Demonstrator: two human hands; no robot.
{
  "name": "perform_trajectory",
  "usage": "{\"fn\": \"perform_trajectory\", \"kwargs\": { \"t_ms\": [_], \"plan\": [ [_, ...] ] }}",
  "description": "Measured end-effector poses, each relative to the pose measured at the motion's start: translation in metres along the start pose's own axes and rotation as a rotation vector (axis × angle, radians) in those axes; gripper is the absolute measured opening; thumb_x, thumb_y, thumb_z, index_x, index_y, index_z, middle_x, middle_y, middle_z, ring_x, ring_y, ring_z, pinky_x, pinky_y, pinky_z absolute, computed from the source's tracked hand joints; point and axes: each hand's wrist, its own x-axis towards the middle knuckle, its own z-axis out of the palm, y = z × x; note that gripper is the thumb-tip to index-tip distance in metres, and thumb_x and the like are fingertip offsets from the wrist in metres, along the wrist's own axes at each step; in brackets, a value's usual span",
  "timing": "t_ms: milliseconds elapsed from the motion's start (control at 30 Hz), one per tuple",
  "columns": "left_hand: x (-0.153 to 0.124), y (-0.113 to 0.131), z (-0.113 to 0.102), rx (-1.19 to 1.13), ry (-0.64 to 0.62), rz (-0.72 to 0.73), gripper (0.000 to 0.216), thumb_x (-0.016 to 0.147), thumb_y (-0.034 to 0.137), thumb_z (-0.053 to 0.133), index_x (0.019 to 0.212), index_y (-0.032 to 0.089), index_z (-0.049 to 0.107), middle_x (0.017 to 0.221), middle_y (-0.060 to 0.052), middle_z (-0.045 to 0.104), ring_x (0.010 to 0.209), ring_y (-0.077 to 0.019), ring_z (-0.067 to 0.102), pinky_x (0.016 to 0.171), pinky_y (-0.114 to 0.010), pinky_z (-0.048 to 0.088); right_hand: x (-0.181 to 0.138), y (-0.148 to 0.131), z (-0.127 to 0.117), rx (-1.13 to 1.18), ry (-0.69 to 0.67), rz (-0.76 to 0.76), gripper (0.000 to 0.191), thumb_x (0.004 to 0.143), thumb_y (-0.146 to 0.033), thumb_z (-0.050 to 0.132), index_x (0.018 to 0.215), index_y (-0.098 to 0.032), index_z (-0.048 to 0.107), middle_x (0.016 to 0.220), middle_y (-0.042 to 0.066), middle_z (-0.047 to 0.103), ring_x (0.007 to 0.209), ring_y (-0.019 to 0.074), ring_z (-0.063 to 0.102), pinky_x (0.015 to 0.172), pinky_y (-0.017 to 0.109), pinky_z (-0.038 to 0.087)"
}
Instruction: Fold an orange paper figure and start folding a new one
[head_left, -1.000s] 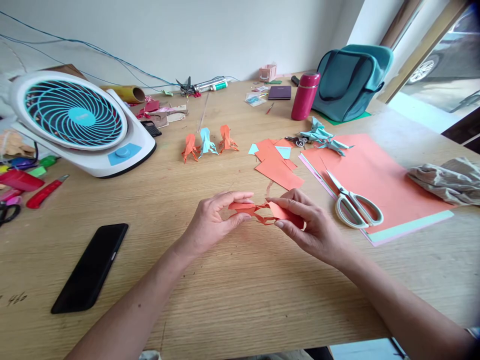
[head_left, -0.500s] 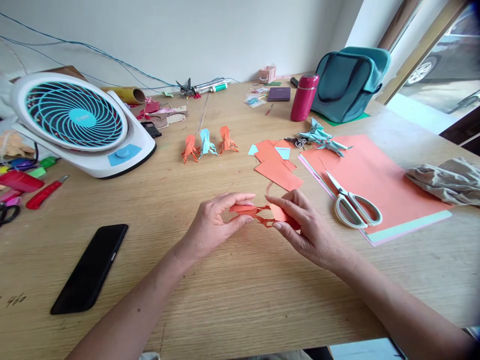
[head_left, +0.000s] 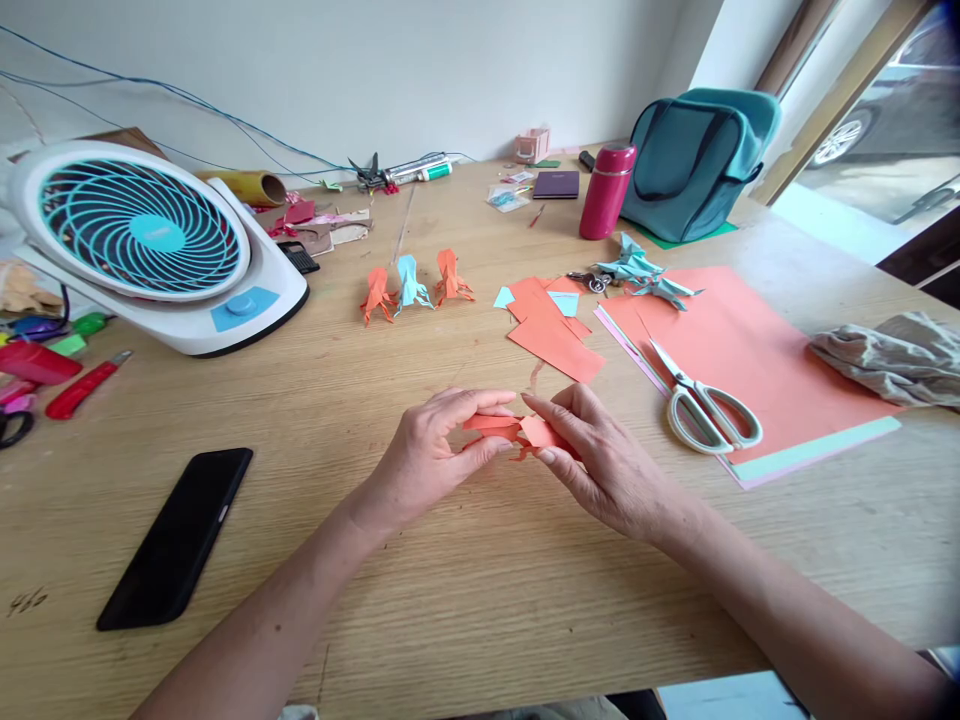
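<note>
Both my hands pinch one small folded orange paper piece (head_left: 517, 431) just above the wooden table (head_left: 465, 600). My left hand (head_left: 435, 450) grips its left end between thumb and fingers. My right hand (head_left: 600, 460) holds its right end, fingers closed over it. Behind them stand three finished paper figures (head_left: 412, 285), two orange and one light blue. Orange paper offcuts (head_left: 555, 335) lie just beyond my right hand.
White-handled scissors (head_left: 701, 405) rest on a large orange sheet (head_left: 757, 370) at right, with blue paper figures (head_left: 645, 275) at its far end. A black phone (head_left: 176, 535) lies at left. A desk fan (head_left: 150, 240), a red cutter (head_left: 79, 385), a pink flask (head_left: 606, 190), a teal bag (head_left: 697, 160) and a crumpled cloth (head_left: 892, 355) ring the table.
My hands have drawn closer together, pressing the orange paper piece into a more compact shape. Its thin cut strips now show less between my fingers.
</note>
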Motion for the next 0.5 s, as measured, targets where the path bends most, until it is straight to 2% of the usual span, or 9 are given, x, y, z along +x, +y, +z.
{"fn": "perform_trajectory", "kwargs": {
  "t_ms": [167,300,500],
  "plan": [
    [-0.0009,-0.0009,0.0006,-0.004,-0.005,0.02,0.038,0.083,0.018,0.075,0.12,0.023,0.067,0.111,-0.002,0.075,0.1,-0.0172,0.07,0.092,-0.031,0.053,-0.001,-0.0039,-0.0003,0.015,0.051,0.027,0.045,0.103,-0.042,0.042,0.14,-0.017,0.049,0.101,0.009,0.053,0.088,0.0217,0.057,0.08,0.039,0.052],
    [-0.0008,-0.0007,0.0006,-0.017,-0.009,0.01,0.035,0.084,0.02,0.074,0.118,0.023,0.068,0.114,-0.003,0.074,0.104,-0.018,0.069,0.093,-0.032,0.053,-0.0002,-0.0058,0.0009,-0.024,0.081,-0.003,0.04,0.101,-0.039,0.05,0.135,-0.019,0.049,0.099,0.008,0.056,0.082,0.0204,0.058,0.072,0.036,0.05],
    [-0.0005,0.002,0.0005,-0.035,-0.003,0.009,0.036,0.083,0.015,0.073,0.118,0.021,0.067,0.11,-0.003,0.075,0.101,-0.0175,0.07,0.094,-0.031,0.053,0.0003,-0.0066,0.003,0.097,0.191,-0.015,0.027,0.098,-0.029,0.057,0.123,-0.019,0.059,0.098,0.007,0.057,0.085,0.0181,0.058,0.074,0.033,0.05]
  ]
}}
